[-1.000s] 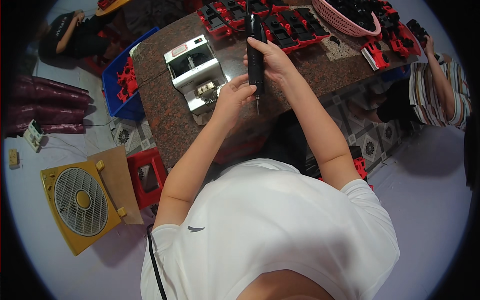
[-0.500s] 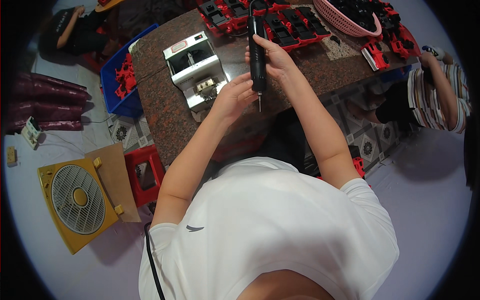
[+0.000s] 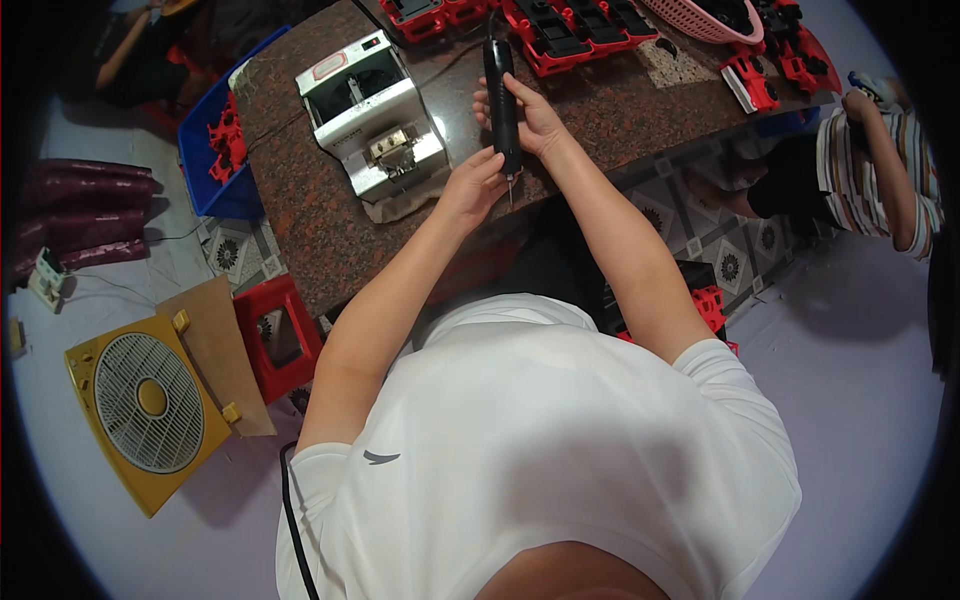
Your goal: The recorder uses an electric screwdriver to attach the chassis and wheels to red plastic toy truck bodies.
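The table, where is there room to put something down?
Bare: the near-left tabletop between the silver machine and the red stool; also right of the right hand, this side of the red parts. Crowded: around those parts and the pink basket.

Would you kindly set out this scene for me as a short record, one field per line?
Tool: black corded driver, its thin bit pointing toward the wearer
Right hand: wrapped around the driver's middle
Left hand: fingers at the driver's lower end
Surface: speckled brown table
Left of hands: silver-white machine
Beyond hands: red-and-black parts
Far right on table: pink basket of black parts
Left of table: blue bin, yellow fan
Co-worker: person in striped top, right side
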`<action>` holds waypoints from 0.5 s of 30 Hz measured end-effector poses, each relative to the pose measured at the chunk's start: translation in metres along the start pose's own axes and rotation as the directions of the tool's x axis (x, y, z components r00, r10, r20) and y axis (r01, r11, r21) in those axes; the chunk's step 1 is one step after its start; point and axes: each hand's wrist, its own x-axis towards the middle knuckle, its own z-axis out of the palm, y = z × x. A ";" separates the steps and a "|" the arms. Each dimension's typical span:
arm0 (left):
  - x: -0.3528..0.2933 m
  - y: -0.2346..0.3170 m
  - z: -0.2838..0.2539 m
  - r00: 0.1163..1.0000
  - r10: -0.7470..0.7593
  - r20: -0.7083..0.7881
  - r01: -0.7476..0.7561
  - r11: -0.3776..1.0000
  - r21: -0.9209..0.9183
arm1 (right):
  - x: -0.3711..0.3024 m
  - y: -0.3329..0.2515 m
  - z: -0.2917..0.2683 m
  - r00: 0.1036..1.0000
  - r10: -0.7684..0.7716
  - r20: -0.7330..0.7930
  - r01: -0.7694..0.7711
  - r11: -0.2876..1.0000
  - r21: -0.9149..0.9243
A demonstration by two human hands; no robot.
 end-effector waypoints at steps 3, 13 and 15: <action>-0.001 -0.004 -0.004 1.000 -0.015 0.010 0.015 1.000 0.004 | -0.003 0.005 -0.013 0.999 0.038 -0.006 -0.038 0.999 -0.006; -0.004 -0.004 0.001 0.999 -0.009 -0.047 0.015 0.993 0.114 | -0.007 0.007 -0.025 0.988 0.000 0.154 -0.011 0.997 0.071; -0.004 -0.003 0.004 0.998 -0.005 -0.058 0.012 0.993 0.121 | -0.007 0.006 -0.026 0.989 0.008 0.147 -0.018 0.998 0.065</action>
